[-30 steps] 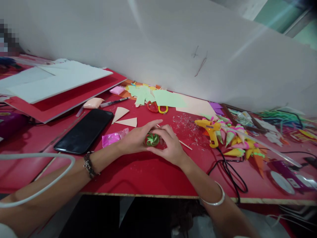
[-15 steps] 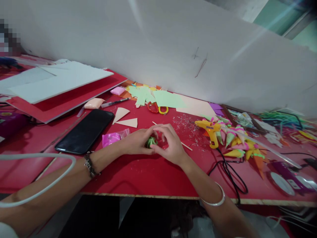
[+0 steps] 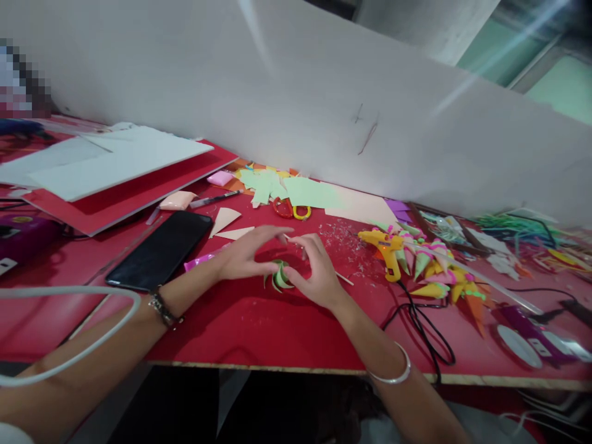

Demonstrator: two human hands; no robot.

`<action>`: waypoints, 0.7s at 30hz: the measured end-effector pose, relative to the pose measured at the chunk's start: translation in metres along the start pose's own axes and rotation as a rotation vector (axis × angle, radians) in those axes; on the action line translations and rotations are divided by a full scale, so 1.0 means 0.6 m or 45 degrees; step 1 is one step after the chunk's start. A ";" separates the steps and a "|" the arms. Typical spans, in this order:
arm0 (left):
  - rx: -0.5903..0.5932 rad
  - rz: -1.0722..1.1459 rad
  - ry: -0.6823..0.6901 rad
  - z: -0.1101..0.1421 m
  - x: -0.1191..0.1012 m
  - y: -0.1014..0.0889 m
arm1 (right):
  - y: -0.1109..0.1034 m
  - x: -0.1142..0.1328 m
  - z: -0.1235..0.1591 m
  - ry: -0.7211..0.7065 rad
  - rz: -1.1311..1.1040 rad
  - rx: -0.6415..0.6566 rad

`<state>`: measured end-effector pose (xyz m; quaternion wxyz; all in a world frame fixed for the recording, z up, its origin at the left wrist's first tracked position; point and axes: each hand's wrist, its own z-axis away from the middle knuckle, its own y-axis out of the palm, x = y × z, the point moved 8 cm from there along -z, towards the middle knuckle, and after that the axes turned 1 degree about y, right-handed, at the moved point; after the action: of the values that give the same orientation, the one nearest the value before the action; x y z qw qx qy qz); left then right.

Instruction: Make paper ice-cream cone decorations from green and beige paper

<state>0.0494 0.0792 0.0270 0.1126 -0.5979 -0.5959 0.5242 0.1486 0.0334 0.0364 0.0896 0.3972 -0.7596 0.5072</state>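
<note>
A small green paper piece with curled strips [image 3: 279, 280] sits on the red table between my two hands. My left hand [image 3: 243, 254] arches over its left side with fingers stretched out, the thumb at its upper edge. On the other side, my right hand [image 3: 320, 275] is curved with thumb and fingers apart, the thumb tip beside or touching the strips. A thin pale stick [image 3: 345, 279] lies partly behind my right hand. Behind my left hand are two cream paper wedges [image 3: 226, 221] and a bright pink packet [image 3: 198, 261], partly covered by the wrist.
A black phone [image 3: 161, 250] lies to the left, near stacked white boards [image 3: 124, 157]. Scissors with red and yellow handles [image 3: 301, 213] rest by green paper sheets [image 3: 309, 192]. To the right are a yellow glue gun [image 3: 387, 250], its black cord, and several colourful paper cones [image 3: 435, 287].
My hands have loosened from around the green paper piece, and its curled strips now show more fully, spread out lower on the table. My left fingers have straightened. The view has shifted slightly.
</note>
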 end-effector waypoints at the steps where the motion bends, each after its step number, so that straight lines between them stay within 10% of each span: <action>1: -0.060 -0.026 -0.046 0.001 0.012 -0.018 | -0.004 -0.001 0.000 0.003 0.004 -0.036; 3: -0.197 -0.234 -0.205 0.010 0.048 -0.055 | -0.011 -0.004 0.001 0.015 0.016 -0.096; 9: 0.092 -0.754 -0.493 0.045 0.138 -0.046 | -0.025 -0.016 -0.002 0.071 0.031 -0.210; 21: 0.146 -0.531 -0.403 0.022 0.114 -0.013 | -0.026 -0.047 -0.011 0.123 0.149 -0.059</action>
<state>0.0172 0.1316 -0.0063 0.1573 -0.3652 -0.6857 0.6097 0.1768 0.0508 0.0353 0.1053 0.3250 -0.7878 0.5125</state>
